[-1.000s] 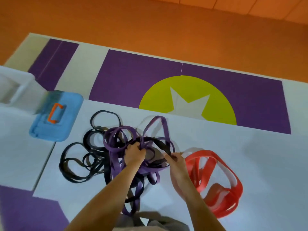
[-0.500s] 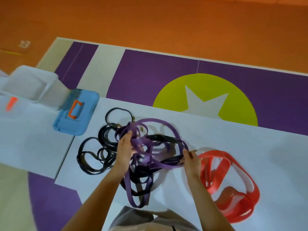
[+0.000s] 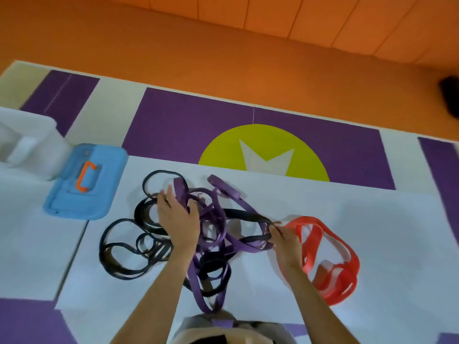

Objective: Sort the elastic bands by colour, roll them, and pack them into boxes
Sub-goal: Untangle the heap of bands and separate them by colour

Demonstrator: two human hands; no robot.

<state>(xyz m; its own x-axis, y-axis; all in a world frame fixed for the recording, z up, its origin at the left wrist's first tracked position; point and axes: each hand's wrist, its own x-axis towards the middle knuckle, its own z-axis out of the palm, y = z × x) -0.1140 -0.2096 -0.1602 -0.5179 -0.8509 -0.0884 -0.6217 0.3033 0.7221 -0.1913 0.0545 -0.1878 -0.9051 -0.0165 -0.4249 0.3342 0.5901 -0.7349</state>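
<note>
A tangle of purple bands (image 3: 218, 234) and black bands (image 3: 124, 247) lies on the white mat in front of me. My left hand (image 3: 177, 217) grips a purple band in the middle of the tangle, its fingers curled over the strap. At the tangle's right end my right hand (image 3: 285, 238) pinches purple and black straps together. Just right of that hand sits a separate heap of red bands (image 3: 330, 254), untouched. A blue box lid (image 3: 82, 182) with an orange handle lies at the left, beside a white box (image 3: 27, 145).
The white mat (image 3: 385, 219) spreads to the right over a purple floor mat with a yellow-green half circle (image 3: 263, 150). Orange floor lies beyond. A dark object (image 3: 450, 95) sits at the far right edge. My lap shows at the bottom.
My left hand has shifted left and up within the tangle, and the purple loops now lie flatter. My right hand keeps its pinch at the tangle's right end.
</note>
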